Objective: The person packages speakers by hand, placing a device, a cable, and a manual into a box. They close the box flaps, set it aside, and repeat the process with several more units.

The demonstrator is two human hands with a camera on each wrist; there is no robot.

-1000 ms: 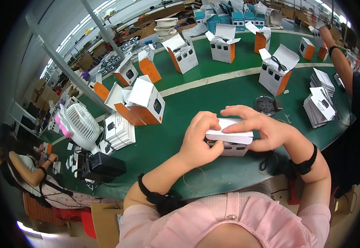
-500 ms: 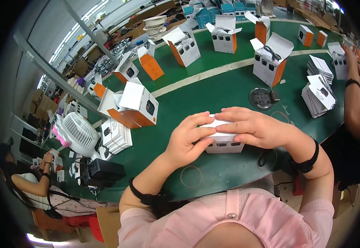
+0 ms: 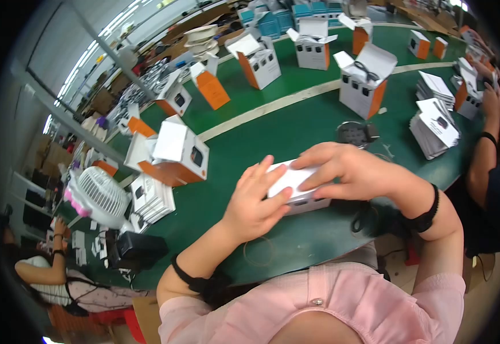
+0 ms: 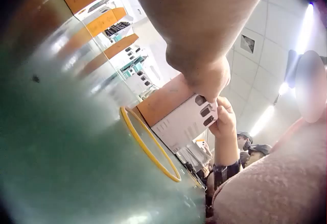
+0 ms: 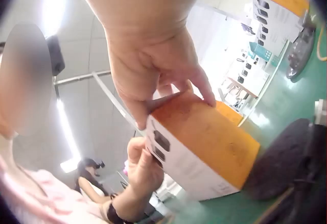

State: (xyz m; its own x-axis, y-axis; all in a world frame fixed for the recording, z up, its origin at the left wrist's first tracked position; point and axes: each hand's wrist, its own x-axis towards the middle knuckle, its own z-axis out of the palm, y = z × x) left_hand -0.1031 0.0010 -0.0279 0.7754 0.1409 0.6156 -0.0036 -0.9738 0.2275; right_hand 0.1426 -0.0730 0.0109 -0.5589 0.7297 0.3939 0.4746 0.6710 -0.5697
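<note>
In the middle of the head view we saw a small white and orange box [image 3: 302, 194] held between both hands, low over the near edge of the green table [image 3: 296, 123]; we could not tell whether its base touched the surface. The left hand [image 3: 254, 202] lay with its fingers stretched nearly straight across the left part of the white lid, pressing down on it. The right hand [image 3: 350, 170] came in from the right and gripped the box. In the right wrist view its thumb and fingers [image 5: 202, 83] pinched the top edge, with the fingers on the orange side.

In the left wrist view a yellow rubber band [image 4: 148, 145] lay flat on the table just beside the box. Left of centre in the head view stood an open orange and white carton [image 3: 172, 152], with a white desk fan [image 3: 98, 198] farther left. Stacks of flat cartons [image 3: 433, 123] sat at the upper right, well apart from the hands.
</note>
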